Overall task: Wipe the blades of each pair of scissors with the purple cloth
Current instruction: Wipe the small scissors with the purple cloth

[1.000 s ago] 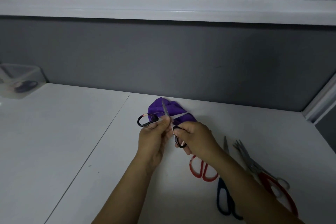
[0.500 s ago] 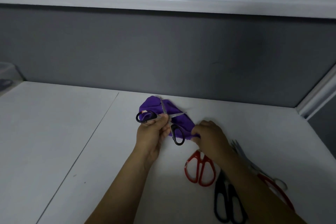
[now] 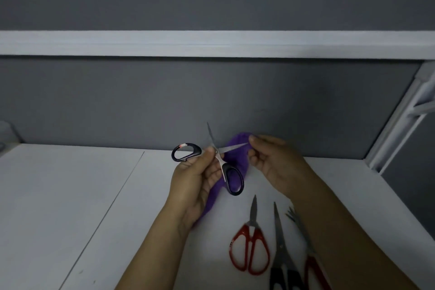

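Note:
My left hand (image 3: 194, 180) holds the black-handled scissors (image 3: 231, 180) near the pivot, lifted above the white table (image 3: 70, 207). Their blades are spread open, one pointing up and one to the right. My right hand (image 3: 275, 162) pinches the purple cloth (image 3: 236, 141) at the tip of the right-pointing blade. The cloth hangs down behind the scissors and my left hand. Red-handled scissors (image 3: 250, 251), another black-handled pair (image 3: 281, 259) and a multi-blade pair with red handles (image 3: 314, 268) lie on the table at the lower right, the last partly hidden by my right forearm.
A grey partition (image 3: 141, 101) with a white rail (image 3: 211, 44) stands right behind the table. A white frame post (image 3: 397, 129) rises at the right corner. A clear container (image 3: 4, 134) shows at the far left edge. A seam (image 3: 113, 200) runs across the tabletop.
My right hand left the scissor handle, took hold of the purple cloth and raised it off the table to the blade tip. My left hand lifted the opened scissors higher.

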